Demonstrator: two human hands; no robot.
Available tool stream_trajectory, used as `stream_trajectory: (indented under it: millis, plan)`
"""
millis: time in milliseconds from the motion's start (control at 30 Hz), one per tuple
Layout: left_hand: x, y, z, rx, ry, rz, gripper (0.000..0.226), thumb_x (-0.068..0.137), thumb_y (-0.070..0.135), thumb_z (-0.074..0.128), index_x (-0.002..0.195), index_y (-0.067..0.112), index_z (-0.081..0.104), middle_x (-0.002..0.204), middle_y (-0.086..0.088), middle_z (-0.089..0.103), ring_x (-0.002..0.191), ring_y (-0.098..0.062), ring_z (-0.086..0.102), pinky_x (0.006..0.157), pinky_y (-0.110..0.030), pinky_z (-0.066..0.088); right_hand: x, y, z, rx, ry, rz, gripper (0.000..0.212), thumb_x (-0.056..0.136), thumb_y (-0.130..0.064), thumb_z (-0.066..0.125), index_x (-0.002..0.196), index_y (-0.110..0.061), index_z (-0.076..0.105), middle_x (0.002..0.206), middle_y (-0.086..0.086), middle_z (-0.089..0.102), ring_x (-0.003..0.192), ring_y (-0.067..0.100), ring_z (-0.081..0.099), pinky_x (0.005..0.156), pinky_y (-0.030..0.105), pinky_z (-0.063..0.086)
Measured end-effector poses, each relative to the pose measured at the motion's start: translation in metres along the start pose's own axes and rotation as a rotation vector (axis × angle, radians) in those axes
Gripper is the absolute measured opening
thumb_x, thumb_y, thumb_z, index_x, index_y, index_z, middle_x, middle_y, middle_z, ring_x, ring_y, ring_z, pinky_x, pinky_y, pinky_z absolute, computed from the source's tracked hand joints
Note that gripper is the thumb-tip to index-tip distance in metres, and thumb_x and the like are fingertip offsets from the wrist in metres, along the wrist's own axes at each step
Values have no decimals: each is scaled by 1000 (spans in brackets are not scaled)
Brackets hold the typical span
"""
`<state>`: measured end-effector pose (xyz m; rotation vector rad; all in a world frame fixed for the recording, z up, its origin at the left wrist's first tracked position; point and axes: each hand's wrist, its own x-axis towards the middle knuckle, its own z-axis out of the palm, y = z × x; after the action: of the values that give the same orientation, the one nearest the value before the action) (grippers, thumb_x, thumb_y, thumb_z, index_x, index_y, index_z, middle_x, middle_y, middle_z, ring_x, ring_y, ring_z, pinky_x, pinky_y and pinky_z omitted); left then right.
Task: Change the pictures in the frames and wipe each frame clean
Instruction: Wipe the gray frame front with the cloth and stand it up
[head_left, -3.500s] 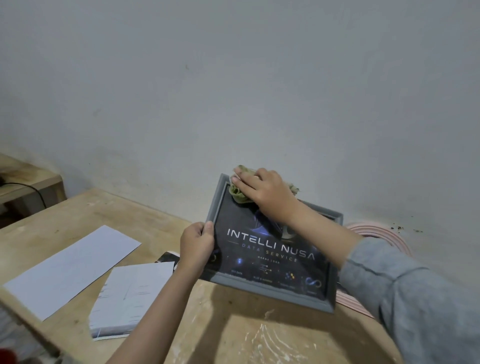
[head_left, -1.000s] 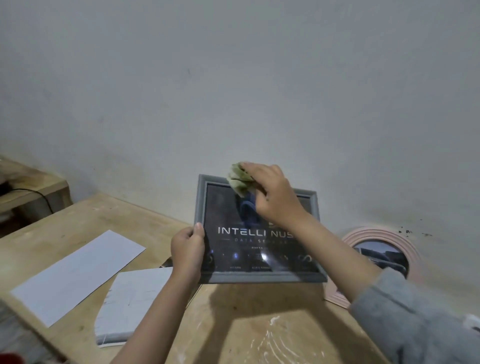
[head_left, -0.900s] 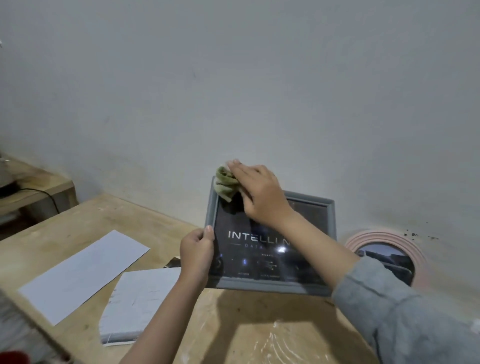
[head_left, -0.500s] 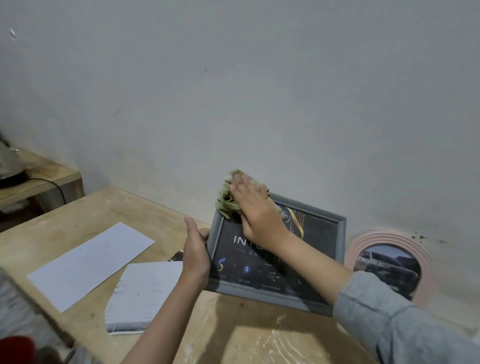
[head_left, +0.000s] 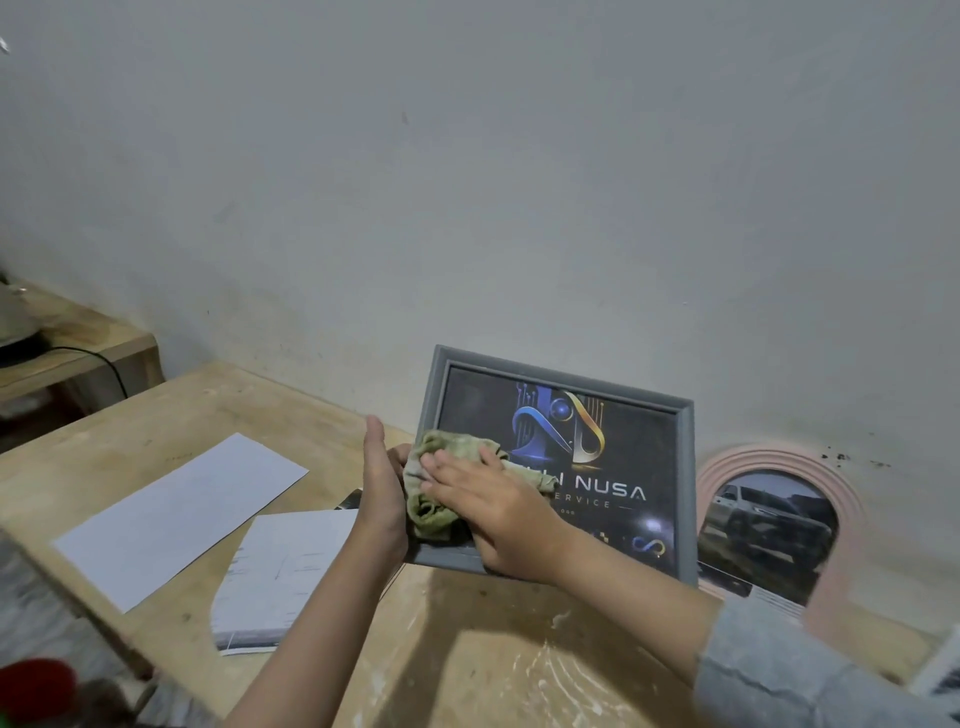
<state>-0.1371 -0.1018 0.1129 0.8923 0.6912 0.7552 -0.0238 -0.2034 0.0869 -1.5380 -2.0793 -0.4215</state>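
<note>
Upright, gray frame (head_left: 687, 467) faces camera, landscape.

Dim, flat indoor light; soft arm shadows on the table (head_left: 467, 649), wide-angle bending at edges.

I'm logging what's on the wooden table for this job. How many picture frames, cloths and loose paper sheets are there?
Picture frames: 2, the grey frame and the pink round frame
Cloths: 1, the green cloth
Paper sheets: 2, and
Total: 5
</note>
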Motion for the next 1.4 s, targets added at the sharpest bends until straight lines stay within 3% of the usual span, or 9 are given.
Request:
stream_trajectory:
  millis: [200,433,533,667,733,867,967,1100,1400]
  plan:
    - [-4,-5,-2,223,-30,-53,46,94,45,50,61,13,49,42,-1,46,30,-12,45,34,-15,34,-20,-8,6,70,-96,-96,53,71,7,46,121,-6,59,134,10,55,134,18,41,115,46,18]
    - [1,-14,-11,357,-18,-7,41,97,43,48,70,11,46,58,-10,43,37,-15,42,39,-19,33,-21,-15,-3,86,-161,-97,50,72,2,40,116,-3,63,126,10,62,127,21,48,111,46,23]
    - [1,-14,-12,308,-24,-23,44,99,40,44,91,3,65,85,-15,71,72,-27,67,69,-34,56,-26,-18,-2,106,-220,-104,55,72,-2,32,118,-3,62,131,11,58,130,21,45,110,50,22]
    - [3,-14,-18,310,45,14,44,94,46,47,94,10,72,98,-17,73,98,-36,68,95,-51,50,-32,-27,-3,144,-286,-121,58,65,12,52,120,-3,61,134,12,56,130,22,47,110,50,20]
    - [0,-13,-18,323,73,24,48,89,51,49,90,9,72,96,-20,72,94,-39,68,89,-52,53,-31,-31,-4,169,-349,-110,57,66,13,54,120,-5,61,134,10,56,129,21,48,111,50,24]
    - [-8,-7,-11,356,142,62,46,100,41,41,77,7,63,63,-12,63,48,-25,54,39,-23,43,-32,-33,-23,296,-459,45,49,77,-5,43,122,-14,61,122,4,64,113,27,58,103,47,40]
    - [-4,-8,-16,385,170,147,42,99,42,41,84,7,58,70,-15,53,56,-25,46,42,-25,43,-26,-19,-49,314,-219,178,56,75,-16,32,123,-14,62,122,2,65,109,23,61,108,47,38]
    - [-4,-17,-18,422,178,200,46,99,42,42,75,4,49,73,-10,44,57,-24,42,48,-31,41,2,12,-64,48,211,178,63,68,13,44,128,-4,57,131,12,58,126,22,48,107,55,29]
    - [1,-26,-17,390,188,361,59,92,46,43,71,-9,45,71,-7,46,66,-20,40,63,-34,38,28,17,3,-245,78,119,89,54,8,53,140,-11,37,149,12,37,138,31,33,97,71,30]
